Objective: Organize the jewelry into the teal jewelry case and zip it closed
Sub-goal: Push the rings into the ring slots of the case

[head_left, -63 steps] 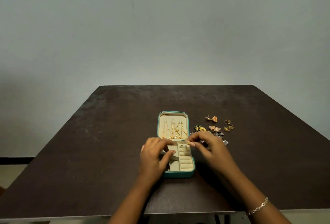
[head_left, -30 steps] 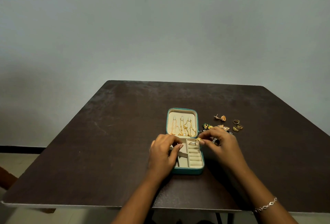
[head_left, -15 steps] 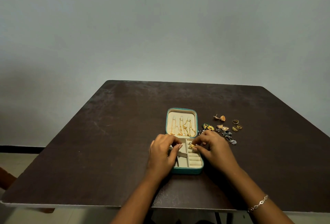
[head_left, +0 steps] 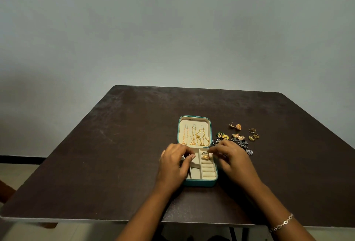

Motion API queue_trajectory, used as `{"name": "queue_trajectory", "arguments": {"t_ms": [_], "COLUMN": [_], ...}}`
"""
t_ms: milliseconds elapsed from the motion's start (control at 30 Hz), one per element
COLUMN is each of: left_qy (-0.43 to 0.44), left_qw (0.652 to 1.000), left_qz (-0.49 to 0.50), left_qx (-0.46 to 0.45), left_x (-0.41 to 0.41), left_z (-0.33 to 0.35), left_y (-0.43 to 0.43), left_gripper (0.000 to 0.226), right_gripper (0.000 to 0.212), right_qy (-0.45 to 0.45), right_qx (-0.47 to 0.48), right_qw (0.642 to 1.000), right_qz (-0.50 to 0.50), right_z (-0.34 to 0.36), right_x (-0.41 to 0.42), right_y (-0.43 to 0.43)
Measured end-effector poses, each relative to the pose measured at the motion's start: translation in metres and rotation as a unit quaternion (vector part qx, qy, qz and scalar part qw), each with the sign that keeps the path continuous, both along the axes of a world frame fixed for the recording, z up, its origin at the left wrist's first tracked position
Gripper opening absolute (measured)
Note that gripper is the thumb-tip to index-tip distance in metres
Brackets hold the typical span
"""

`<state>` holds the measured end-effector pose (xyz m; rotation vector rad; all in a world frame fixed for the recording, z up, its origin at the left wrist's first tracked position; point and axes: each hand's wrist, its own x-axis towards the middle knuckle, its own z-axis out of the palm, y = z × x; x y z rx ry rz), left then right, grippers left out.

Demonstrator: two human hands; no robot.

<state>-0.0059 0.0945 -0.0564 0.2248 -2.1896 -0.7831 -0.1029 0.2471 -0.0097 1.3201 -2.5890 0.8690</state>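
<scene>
The teal jewelry case (head_left: 199, 183) lies open on the dark table, with several gold chains (head_left: 195, 137) hung in its cream lid. A gold ring (head_left: 205, 157) and a silver ring (head_left: 205, 152) sit in the ring rolls at the tray's right. My left hand (head_left: 172, 165) covers the tray's left half and holds the case, thumb lying inside. My right hand (head_left: 233, 159) hovers just right of the rolls, fingers loosely curled and holding nothing. Loose pieces lie right of the case: flower earrings (head_left: 222, 136), gold cone earrings (head_left: 238, 137), small gold rings (head_left: 253, 134).
A single gold earring (head_left: 237, 126) lies farthest back in the loose group, and dark silver pieces (head_left: 249, 152) lie beside my right hand. The brown table (head_left: 115, 154) meets a grey wall; its front edge is near my forearms. A bracelet (head_left: 282, 222) is on my right wrist.
My right hand brought the gold ring over the rolls, let go of it there and drew back slightly to the right. My left hand stayed on the case.
</scene>
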Motion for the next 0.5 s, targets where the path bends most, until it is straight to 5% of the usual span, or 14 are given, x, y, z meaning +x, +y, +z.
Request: {"name": "queue_trajectory", "arguments": {"t_ms": [400,500], "left_qy": [-0.006,-0.003], "left_qw": [1.000,1.000], "left_qz": [-0.003,-0.003], "left_qx": [0.002,0.001], "left_x": [0.001,0.001], "left_z": [0.001,0.000], "left_y": [0.000,0.000], "left_gripper": [0.020,0.022], "right_gripper": [0.048,0.046], "right_qy": [-0.011,-0.019], "right_qx": [0.021,-0.045], "right_qw": [0.999,0.999], "right_qz": [0.039,0.020], "right_z": [-0.010,-0.012], "right_x": [-0.003,-0.007], "right_y": [0.009,0.014]}}
